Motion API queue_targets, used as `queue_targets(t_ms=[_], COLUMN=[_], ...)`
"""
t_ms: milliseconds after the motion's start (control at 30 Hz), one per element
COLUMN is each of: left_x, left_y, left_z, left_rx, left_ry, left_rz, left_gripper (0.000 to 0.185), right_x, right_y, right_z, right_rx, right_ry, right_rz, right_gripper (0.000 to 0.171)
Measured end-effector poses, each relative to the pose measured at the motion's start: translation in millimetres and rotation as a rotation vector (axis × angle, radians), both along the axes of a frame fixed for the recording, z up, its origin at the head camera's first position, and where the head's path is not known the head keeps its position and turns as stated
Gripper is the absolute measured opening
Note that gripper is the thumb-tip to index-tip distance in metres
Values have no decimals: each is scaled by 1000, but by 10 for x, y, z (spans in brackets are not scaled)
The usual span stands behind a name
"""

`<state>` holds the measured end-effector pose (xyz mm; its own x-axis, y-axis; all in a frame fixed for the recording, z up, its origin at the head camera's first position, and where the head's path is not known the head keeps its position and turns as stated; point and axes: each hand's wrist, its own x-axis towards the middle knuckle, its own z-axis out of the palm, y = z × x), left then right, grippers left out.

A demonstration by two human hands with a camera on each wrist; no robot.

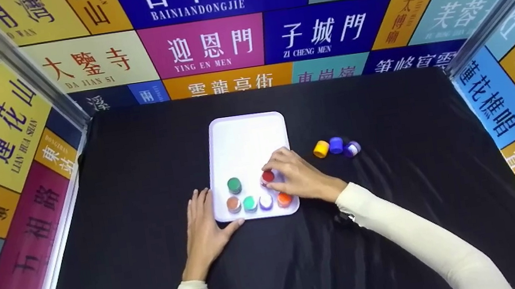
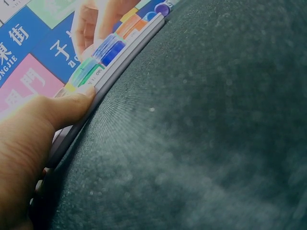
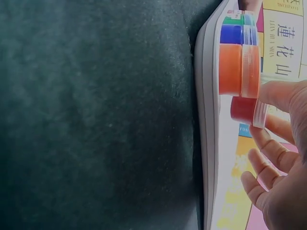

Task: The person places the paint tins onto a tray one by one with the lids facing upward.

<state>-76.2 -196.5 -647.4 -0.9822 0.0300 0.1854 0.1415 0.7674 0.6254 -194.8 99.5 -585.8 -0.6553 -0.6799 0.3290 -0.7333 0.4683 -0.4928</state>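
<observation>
red-capped jar [image 1: 267,177] stands on the white tray [image 1: 247,141], just behind the near row of jars, pinched by your right hand [image 1: 295,177]. your left hand [image 1: 204,225] lies flat, fingers straight, thumb against the tray's near corner.

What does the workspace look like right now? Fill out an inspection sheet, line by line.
Surface: black cloth over the table, slightly wrinkled.
Job's things: white tray holding six small pots; red-lidded pot, green-lidded pot, and a near-edge row of four.
Clutter: yellow pot, blue pot and purple pot lying on the cloth to the right of the tray.
Grippers: right hand pinches the red-lidded pot; left hand rests flat on the cloth, thumb against the tray's near edge.
Cables: nothing seen.
Surroundings: walls covered in colourful sign panels.
</observation>
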Motion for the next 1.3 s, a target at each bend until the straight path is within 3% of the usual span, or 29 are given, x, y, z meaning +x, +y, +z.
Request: queue_targets(t_ms=[233, 800, 1300], left_x=[-22, -7, -13], left_y=[16, -5, -5], left_z=[-1, -14, -18], left_rx=[-15, -30, -15], left_ry=[21, 49, 49], left_rz=[-11, -17, -20], left_gripper=[116, 115, 114], right_x=[-23, -21, -7], right_y=[-92, -371, -437], right_z=[6, -24, -2], right_rx=[21, 73, 126], right_ry=[-39, -34, -46], right_rz=[12, 61, 36], right_gripper=[34, 33, 35])
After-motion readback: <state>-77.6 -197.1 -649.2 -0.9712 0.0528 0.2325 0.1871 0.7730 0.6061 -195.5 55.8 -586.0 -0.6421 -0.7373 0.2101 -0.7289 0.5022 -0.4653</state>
